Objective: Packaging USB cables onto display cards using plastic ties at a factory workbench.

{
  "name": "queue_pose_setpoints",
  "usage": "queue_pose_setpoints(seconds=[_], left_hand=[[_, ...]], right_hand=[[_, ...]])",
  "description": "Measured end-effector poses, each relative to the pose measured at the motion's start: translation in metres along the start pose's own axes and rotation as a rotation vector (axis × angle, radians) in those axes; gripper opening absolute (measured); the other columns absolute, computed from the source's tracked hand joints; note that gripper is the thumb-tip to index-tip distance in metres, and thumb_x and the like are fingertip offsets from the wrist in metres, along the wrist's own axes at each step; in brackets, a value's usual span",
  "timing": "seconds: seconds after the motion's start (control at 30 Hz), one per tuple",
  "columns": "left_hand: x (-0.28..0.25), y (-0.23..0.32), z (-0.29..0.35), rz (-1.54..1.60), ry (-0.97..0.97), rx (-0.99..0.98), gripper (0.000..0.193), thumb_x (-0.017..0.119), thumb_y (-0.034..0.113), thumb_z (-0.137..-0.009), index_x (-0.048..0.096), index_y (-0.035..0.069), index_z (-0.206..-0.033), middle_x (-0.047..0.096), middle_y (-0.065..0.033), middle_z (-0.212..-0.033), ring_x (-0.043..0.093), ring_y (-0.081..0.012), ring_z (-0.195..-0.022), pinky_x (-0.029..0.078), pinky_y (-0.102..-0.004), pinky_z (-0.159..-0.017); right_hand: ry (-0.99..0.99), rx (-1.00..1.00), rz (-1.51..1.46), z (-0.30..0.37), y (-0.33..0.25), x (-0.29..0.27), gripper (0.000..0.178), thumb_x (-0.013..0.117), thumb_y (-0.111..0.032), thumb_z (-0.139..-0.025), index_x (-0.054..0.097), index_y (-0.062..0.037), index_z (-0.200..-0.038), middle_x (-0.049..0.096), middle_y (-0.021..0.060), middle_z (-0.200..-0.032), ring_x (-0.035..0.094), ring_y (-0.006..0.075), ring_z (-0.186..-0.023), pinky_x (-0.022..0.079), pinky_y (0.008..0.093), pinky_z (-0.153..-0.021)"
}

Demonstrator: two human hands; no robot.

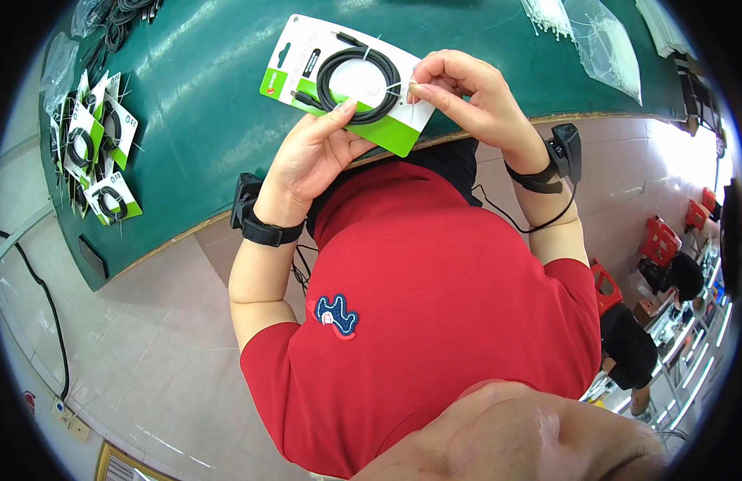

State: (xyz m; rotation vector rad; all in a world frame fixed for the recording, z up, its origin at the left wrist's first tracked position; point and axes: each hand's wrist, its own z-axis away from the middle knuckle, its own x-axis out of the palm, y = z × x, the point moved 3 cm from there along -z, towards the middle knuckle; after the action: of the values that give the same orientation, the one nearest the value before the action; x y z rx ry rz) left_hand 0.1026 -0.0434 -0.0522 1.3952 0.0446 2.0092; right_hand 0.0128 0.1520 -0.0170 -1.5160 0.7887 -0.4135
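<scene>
A white and green packaging card (399, 138) rests at the table's near edge, tilted. On it lies a coiled black cable (324, 78), its two plugs at the card's left side. White cable ties bind the coil at its top and right. My left hand (327, 148) grips the card's lower edge, thumb on top beside the coil and fingers underneath. At the card's right side my right hand (479, 100) pinches a thin white cable tie (393, 88) by the coil; its exact grip on the strip is partly hidden by the fingers.
A green table (194, 104) carries a pile of carded cables (82, 148) at left and loose black cables (126, 24) at far left. White cable ties (547, 16) and a plastic bag of them (608, 52) lie at far right. A dark flat object (91, 256) sits at the left corner.
</scene>
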Motion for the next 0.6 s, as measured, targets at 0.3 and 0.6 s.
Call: queue_pose_setpoints(seconds=[0.3, 0.6], left_hand=[[-0.001, 0.001, -0.001, 0.002, -0.019, 0.04, 0.037, 0.054, 0.012, -0.101, 0.048, -0.004, -0.134, 0.058, -0.0156, -0.132, 0.059, -0.0275, -0.121, 0.049, -0.046, -0.103], [0.001, -0.003, -0.001, -0.009, -0.047, 0.11, 0.037, 0.053, 0.011, -0.1, 0.048, -0.004, -0.134, 0.058, -0.0153, -0.132, 0.058, -0.0263, -0.122, 0.049, -0.0449, -0.103]], right_hand=[[0.037, -0.033, -0.01, -0.001, -0.002, 0.002, 0.007, 0.06, -0.001, -0.095, 0.059, 0.0031, -0.1, 0.064, 0.0056, -0.096, 0.059, 0.0061, -0.077, 0.047, 0.0187, -0.066], [0.057, -0.166, 0.321, 0.0, -0.022, 0.002, 0.007, 0.064, 0.003, -0.09, 0.061, 0.0009, -0.095, 0.064, 0.0065, -0.094, 0.05, 0.0064, -0.067, 0.039, 0.021, -0.055]])
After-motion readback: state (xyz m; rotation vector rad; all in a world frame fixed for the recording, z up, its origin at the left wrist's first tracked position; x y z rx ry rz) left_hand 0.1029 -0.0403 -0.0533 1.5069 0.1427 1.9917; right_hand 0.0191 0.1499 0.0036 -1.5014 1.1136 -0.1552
